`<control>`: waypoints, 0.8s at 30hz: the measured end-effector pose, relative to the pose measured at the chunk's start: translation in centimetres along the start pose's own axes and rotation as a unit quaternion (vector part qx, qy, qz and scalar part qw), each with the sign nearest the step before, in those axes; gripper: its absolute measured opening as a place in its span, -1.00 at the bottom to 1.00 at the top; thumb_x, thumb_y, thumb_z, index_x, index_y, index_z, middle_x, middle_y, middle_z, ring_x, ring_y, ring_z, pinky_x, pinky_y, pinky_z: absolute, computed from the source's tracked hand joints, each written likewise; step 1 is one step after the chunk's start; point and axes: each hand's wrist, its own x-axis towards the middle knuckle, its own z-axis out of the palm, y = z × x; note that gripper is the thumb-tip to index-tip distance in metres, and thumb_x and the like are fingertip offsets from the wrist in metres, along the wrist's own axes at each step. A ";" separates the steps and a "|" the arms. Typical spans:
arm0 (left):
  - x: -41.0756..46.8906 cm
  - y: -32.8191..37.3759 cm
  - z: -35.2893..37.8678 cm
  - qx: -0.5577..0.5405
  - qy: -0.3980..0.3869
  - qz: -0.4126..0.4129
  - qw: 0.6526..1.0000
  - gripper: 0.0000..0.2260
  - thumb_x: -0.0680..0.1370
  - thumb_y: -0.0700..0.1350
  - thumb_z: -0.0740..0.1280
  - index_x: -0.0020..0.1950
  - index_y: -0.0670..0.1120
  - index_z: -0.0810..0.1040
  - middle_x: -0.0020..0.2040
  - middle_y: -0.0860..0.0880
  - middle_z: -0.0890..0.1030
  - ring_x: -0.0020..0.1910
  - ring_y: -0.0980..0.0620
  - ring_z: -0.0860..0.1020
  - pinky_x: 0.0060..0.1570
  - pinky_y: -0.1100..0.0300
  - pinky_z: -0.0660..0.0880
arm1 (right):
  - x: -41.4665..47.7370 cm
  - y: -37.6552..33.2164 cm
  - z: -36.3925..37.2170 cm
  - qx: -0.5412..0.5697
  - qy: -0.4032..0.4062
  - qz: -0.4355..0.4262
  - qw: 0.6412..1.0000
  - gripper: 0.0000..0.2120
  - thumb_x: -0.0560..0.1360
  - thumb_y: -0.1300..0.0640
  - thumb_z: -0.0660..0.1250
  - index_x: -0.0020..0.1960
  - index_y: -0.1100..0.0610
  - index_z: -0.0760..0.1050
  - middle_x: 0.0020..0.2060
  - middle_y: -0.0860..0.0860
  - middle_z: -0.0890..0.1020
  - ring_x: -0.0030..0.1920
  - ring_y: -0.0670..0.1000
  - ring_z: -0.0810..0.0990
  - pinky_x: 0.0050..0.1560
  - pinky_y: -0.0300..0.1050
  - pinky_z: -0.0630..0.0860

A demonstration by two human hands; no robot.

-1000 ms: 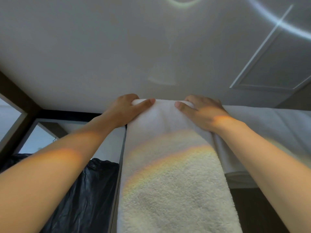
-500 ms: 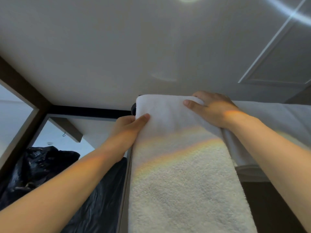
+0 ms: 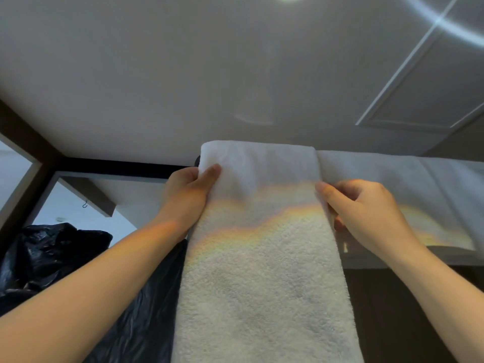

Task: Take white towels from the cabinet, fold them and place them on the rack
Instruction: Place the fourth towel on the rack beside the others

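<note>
A folded white towel point(image 3: 262, 258) hangs over a high rack bar, its top edge just below the ceiling and its front length running down to the bottom of the view. My left hand point(image 3: 187, 197) grips the towel's left edge, thumb on the front face. My right hand point(image 3: 364, 213) pinches its right edge at about the same height. The rack itself is almost wholly hidden under the cloth; only a dark round end point(image 3: 197, 161) shows at the towel's top left.
A second white towel point(image 3: 408, 195) hangs on the same bar, touching the first on its right. A black plastic bag point(image 3: 65, 258) bulges at the lower left. Dark wooden framing point(image 3: 28, 142) runs along the left, and the ceiling is close above.
Both hands have slid down from the towel's top fold to its side edges. The left hand moved first, then the right, which now pinches the right edge.
</note>
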 end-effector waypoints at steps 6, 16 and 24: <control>0.5 0.3 -0.3 0.025 0.013 0.016 0.999 -0.63 0.57 0.11 0.29 -0.23 -0.17 0.49 -0.38 -0.12 0.42 -0.41 -0.02 0.40 -0.33 0.14 0.31 | 2.9 -0.7 1.1 0.182 -0.030 0.115 0.976 -0.54 0.54 0.00 0.36 -0.03 0.47 0.50 -0.67 -0.03 0.29 -0.67 -0.08 0.20 -0.62 -0.31 0.13; 7.6 2.1 0.6 0.181 0.095 0.101 0.974 -0.52 0.57 0.07 0.27 -0.46 -0.06 0.19 -0.51 0.00 0.21 -0.53 0.04 0.22 -0.51 0.16 0.08 | 10.1 -3.0 1.9 0.092 0.094 0.029 0.991 -0.72 0.45 0.02 0.46 -0.26 0.23 0.58 -0.31 0.14 0.64 -0.27 0.06 0.58 -0.13 0.06 0.54; 10.1 1.4 0.9 0.266 0.035 -0.010 0.963 -0.43 0.56 0.26 0.20 -0.13 -0.28 0.56 -0.34 -0.06 0.47 -0.39 -0.01 0.42 -0.45 0.19 0.22 | 11.1 -3.7 2.3 -0.168 0.044 0.029 0.984 -0.83 0.52 0.01 0.36 0.05 0.03 0.64 0.14 0.07 0.65 0.15 0.15 0.59 0.12 -0.07 0.52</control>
